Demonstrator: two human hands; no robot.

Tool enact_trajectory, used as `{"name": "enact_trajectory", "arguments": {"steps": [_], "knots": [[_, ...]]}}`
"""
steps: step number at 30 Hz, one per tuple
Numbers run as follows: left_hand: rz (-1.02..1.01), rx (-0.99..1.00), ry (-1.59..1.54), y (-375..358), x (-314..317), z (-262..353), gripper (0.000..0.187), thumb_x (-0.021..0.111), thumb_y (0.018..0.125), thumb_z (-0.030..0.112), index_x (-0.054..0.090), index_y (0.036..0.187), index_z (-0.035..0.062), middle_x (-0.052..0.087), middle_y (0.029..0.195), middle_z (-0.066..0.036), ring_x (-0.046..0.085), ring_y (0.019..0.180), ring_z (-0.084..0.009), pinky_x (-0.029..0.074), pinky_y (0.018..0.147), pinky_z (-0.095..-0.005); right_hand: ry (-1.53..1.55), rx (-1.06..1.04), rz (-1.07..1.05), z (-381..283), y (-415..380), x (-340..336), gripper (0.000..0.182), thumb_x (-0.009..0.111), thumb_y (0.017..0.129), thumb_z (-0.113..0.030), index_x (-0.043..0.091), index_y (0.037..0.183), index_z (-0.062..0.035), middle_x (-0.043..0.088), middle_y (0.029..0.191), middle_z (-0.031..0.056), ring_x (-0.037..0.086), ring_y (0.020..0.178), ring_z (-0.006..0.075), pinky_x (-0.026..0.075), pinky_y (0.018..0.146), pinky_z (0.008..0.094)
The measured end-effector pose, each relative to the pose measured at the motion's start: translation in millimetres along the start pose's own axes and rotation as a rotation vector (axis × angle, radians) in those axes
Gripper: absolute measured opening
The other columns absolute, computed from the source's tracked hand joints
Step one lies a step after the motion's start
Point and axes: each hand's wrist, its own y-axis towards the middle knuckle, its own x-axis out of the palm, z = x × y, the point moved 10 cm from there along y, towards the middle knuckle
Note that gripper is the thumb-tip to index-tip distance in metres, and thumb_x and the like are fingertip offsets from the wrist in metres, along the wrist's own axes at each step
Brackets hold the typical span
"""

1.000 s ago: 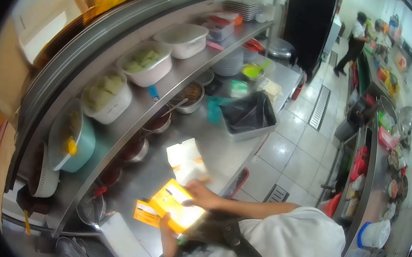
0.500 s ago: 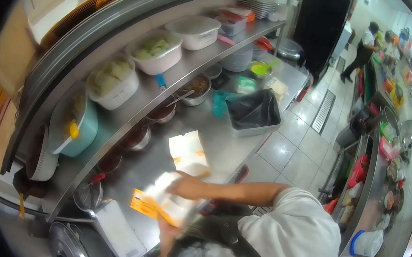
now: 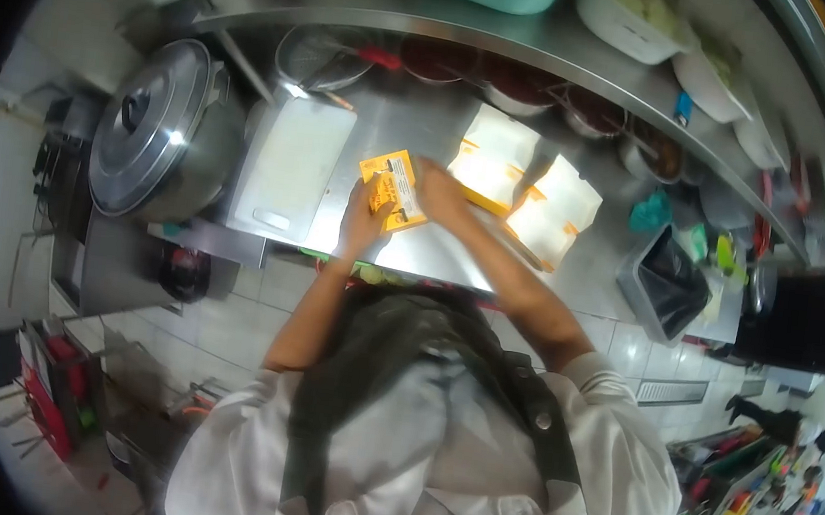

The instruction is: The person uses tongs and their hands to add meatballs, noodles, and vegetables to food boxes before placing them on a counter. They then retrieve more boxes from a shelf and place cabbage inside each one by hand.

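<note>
My left hand (image 3: pixel 365 214) grips the lower left side of a yellow printed carton (image 3: pixel 393 189) above the steel counter (image 3: pixel 383 124). At the carton's right edge is my right hand (image 3: pixel 438 192), its fingers closed against it. Just right of that hand lies an open carton (image 3: pixel 493 155), white inside with yellow edges. A second open carton (image 3: pixel 552 212) rests beside it, farther right.
A white cutting board (image 3: pixel 295 165) lies left, beside a large lidded pot (image 3: pixel 159 130). Sauce bowls (image 3: pixel 520 86) line the counter's back under a shelf (image 3: pixel 396 27). A grey bin (image 3: pixel 664 284) stands right. Another person (image 3: pixel 779 422) is far right.
The view has swung left. A second open carton now lies on the counter beside the first. My hands now hold a yellow carton, printed side showing.
</note>
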Motion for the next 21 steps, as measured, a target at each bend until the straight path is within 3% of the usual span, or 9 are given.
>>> {"name": "enact_trajectory", "arguments": {"steps": [1, 3, 5, 8, 10, 12, 16, 20, 21], "knots": [[0.018, -0.169, -0.346, -12, -13, 6, 0.067, 0.065, 0.092, 0.016, 0.034, 0.149, -0.0007, 0.044, 0.146, -0.022, 0.049, 0.131, -0.0318, 0.043, 0.105, -0.0378, 0.065, 0.055, -0.022, 15, -3, 45, 0.031, 0.06, 0.087, -0.007, 0.058, 0.115, 0.0049, 0.064, 0.11, 0.0265, 0.064, 0.099, 0.0411, 0.051, 0.088, 0.0458], [0.076, -0.28, -0.69, -24, -10, -16, 0.066, 0.064, 0.092, 0.013, 0.033, 0.149, 0.0, 0.046, 0.144, -0.021, 0.053, 0.125, -0.0294, 0.045, 0.102, -0.0358, 0.127, 0.109, -0.048, 30, -12, 88, 0.03, 0.063, 0.088, -0.01, 0.057, 0.114, 0.0052, 0.065, 0.107, 0.0249, 0.066, 0.095, 0.0386, 0.052, 0.086, 0.0439], [0.032, -0.37, -1.127, -31, -6, -31, 0.07, 0.063, 0.091, 0.003, 0.026, 0.151, 0.0021, 0.05, 0.138, -0.017, 0.061, 0.114, -0.0247, 0.051, 0.094, -0.0329, 0.833, 0.386, -0.005, 39, -31, 100, 0.035, 0.068, 0.089, -0.01, 0.052, 0.117, 0.0045, 0.066, 0.104, 0.0204, 0.068, 0.095, 0.0295, 0.054, 0.084, 0.0375], [0.029, -0.395, -1.131, -41, -31, 3, 0.073, 0.065, 0.088, -0.002, 0.026, 0.15, 0.0, 0.053, 0.132, -0.017, 0.061, 0.114, -0.0241, 0.054, 0.091, -0.0329, 1.15, 0.41, -0.104, 27, -56, 84, 0.038, 0.065, 0.088, -0.001, 0.051, 0.123, 0.0055, 0.067, 0.106, 0.0139, 0.066, 0.096, 0.0207, 0.054, 0.084, 0.0321], [-0.018, -0.41, -1.07, -43, -20, -3, 0.073, 0.068, 0.084, -0.006, 0.031, 0.147, -0.0017, 0.054, 0.129, -0.017, 0.061, 0.114, -0.0242, 0.055, 0.091, -0.0333, 1.022, 0.411, -0.135, 23, -69, 65, 0.045, 0.068, 0.084, 0.002, 0.048, 0.124, 0.0071, 0.067, 0.107, 0.0142, 0.067, 0.095, 0.0204, 0.055, 0.083, 0.033], [-0.086, -0.108, -0.667, -37, -21, 18, 0.071, 0.075, 0.081, 0.0, 0.038, 0.142, -0.0034, 0.059, 0.125, -0.016, 0.063, 0.108, -0.0209, 0.054, 0.091, -0.0317, 0.852, 0.338, -0.128, 17, -80, 48, 0.043, 0.069, 0.082, 0.001, 0.052, 0.122, 0.0068, 0.068, 0.108, 0.0148, 0.067, 0.094, 0.0185, 0.055, 0.082, 0.032], [0.033, -0.057, -0.496, -39, -18, 27, 0.069, 0.075, 0.081, -0.001, 0.039, 0.14, -0.0043, 0.06, 0.122, -0.016, 0.064, 0.107, -0.0208, 0.055, 0.089, -0.0316, 0.987, 0.443, -0.201, 24, -94, 44, 0.031, 0.067, 0.085, -0.003, 0.062, 0.115, 0.004, 0.069, 0.106, 0.0101, 0.065, 0.086, 0.0156, 0.054, 0.079, 0.0288], [-0.199, -0.273, -1.003, -32, -15, 40, 0.061, 0.071, 0.086, 0.0, 0.038, 0.137, -0.0028, 0.063, 0.115, -0.016, 0.068, 0.1, -0.0219, 0.059, 0.079, -0.0318, 1.07, 0.354, -0.074, 27, -86, 23, 0.032, 0.067, 0.088, -0.003, 0.059, 0.118, 0.0058, 0.069, 0.104, 0.0121, 0.066, 0.083, 0.0169, 0.054, 0.074, 0.0273], [-0.217, -0.237, -0.894, -32, -13, 38, 0.057, 0.069, 0.087, 0.0, 0.038, 0.135, -0.0019, 0.064, 0.113, -0.015, 0.068, 0.099, -0.0211, 0.059, 0.079, -0.0321, 1.086, 0.439, -0.134, 26, -92, 28, 0.03, 0.067, 0.09, -0.007, 0.06, 0.117, 0.0052, 0.068, 0.105, 0.0117, 0.066, 0.085, 0.0168, 0.053, 0.075, 0.0278]]}}
